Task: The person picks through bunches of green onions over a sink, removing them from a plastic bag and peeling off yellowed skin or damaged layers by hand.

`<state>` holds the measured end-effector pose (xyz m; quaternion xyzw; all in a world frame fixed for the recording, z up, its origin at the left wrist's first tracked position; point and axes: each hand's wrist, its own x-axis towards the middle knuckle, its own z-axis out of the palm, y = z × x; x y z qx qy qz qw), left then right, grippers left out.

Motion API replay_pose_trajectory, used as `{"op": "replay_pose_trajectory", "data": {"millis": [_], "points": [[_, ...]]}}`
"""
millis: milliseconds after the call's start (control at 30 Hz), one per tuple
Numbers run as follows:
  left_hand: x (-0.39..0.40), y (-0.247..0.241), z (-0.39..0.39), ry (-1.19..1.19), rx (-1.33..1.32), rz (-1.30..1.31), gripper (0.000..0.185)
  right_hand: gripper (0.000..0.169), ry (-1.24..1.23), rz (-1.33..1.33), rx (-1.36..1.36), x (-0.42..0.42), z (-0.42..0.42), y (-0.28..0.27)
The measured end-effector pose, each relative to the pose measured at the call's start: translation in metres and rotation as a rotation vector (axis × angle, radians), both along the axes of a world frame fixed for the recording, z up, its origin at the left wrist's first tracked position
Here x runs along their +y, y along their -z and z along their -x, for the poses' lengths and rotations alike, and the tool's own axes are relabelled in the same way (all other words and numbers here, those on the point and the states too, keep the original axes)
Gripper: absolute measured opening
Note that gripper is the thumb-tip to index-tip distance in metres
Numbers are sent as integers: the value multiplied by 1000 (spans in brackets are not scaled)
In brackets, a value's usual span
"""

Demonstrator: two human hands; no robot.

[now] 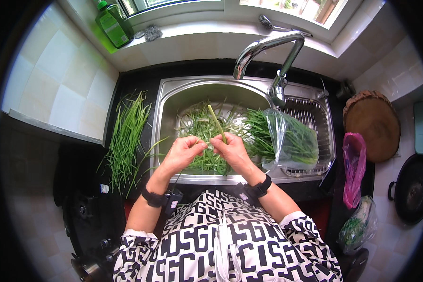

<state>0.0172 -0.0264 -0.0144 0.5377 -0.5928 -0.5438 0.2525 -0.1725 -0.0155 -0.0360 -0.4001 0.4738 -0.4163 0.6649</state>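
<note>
My left hand (184, 152) and my right hand (232, 149) meet above the stainless steel sink (172, 92), their fingertips close together. A thick pale green stalk (216, 120) rises from between the thumb and fingers of my right hand. My left hand pinches a thin green strand, partly hidden by the fingers. Below my hands, loose green leaves and trimmings (206, 160) lie in the basin. At its right, a bunch of long green leafy stalks (259, 135) sticks out of a clear plastic bag (292, 141). More long green stalks (128, 130) lie on the black counter at left.
A chrome faucet (282, 67) arches over the sink's back, with a wire drying basket (312, 109) at right. Farther right are a round wooden board (372, 127), a pink plastic bag (353, 172) and a bagged vegetable (357, 224). A green bottle (113, 28) stands on the windowsill.
</note>
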Motion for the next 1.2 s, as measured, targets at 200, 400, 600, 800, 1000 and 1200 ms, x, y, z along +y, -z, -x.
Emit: {"op": "replay_pose_trajectory", "data": {"millis": [200, 400, 600, 800, 1000, 1200], "points": [[-1, -11, 5, 7, -123, -26, 23, 18, 26, 65, 96, 2, -3, 12], [-8, -16, 7, -29, -90, 192, 20, 19, 60, 133, 106, 4, -5, 9], [-30, -36, -4, -316, -32, 452, 17, 33, 70, 76, -40, 2, 4, -5], [-35, -37, -7, -291, -354, 599, 24, 36, -53, -60, -170, 0, 16, -12], [-21, -34, 18, 64, 55, 281, 23, 39, -248, -119, -342, -4, 11, -8], [-13, -34, 24, 65, 153, 5, 17, 35, -298, 15, -291, -2, 3, -15]]}}
